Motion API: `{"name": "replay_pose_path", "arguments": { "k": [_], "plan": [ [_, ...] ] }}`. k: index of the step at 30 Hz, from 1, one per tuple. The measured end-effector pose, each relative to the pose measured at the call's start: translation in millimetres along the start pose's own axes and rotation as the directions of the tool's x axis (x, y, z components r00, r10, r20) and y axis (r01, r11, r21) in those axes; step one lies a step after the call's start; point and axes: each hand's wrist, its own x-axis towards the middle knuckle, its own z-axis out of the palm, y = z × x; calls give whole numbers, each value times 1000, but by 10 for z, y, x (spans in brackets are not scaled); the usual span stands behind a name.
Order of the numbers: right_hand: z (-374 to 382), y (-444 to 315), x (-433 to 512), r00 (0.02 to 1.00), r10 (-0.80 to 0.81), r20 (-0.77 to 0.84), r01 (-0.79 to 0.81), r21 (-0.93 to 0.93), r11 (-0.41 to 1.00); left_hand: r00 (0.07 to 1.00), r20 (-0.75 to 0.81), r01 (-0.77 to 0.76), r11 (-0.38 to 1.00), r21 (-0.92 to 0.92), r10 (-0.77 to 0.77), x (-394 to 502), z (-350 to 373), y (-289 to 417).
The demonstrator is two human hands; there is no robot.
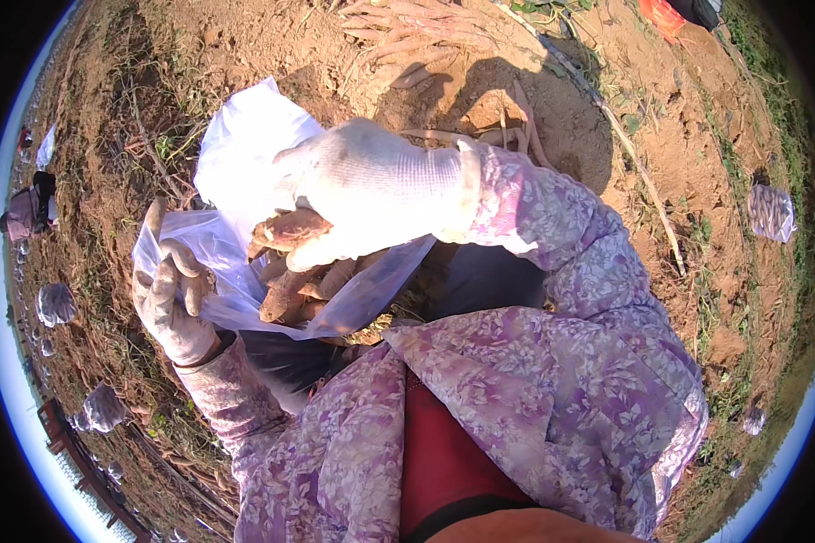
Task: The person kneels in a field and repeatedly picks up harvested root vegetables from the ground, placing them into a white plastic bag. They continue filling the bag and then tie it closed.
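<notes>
A clear plastic bag (380, 282) hangs before me with several brown, elongated root tubers (288, 295) inside, likely sweet potatoes. My left hand (176, 292), in a soiled whitish knit glove, grips the bag's left edge, with the film passing between its fingers. Across the bag's mouth reaches my right hand (353, 190), in a brightly sunlit white knit glove. It holds a brown tuber (292, 229) under its fingers, just above those in the bag. Glare washes out part of the bag's upper film, and the glove hides some of the contents.
Beyond the bag, a pile of long tubers (421, 30) lies on bare soil, with a few more tubers (526, 125) nearer. A long dry stem (625, 139) crosses the ground at right. Filled bags (56, 304) stand at both sides. Another person (27, 210) is at far left.
</notes>
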Motion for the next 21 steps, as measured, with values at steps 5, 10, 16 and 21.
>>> {"name": "replay_pose_path", "arguments": {
  "k": [5,10,16,21],
  "plan": [
    [645,709,531,876,-32,481,-43,144,989,996,-80,-36,998,-53,31,34,-205,12],
    [456,3257,47,876,442,-191,-478,-451,754,994,-101,-47,999,12,48,460,-306,-266],
    [1111,4414,18,670,722,175,-337,-795,505,999,-47,-28,997,-72,24,676,-577,-576],
    [1185,3820,-323,689,701,184,-368,-744,557,993,-104,-49,998,32,52,368,-990,-507]
  ]
}}
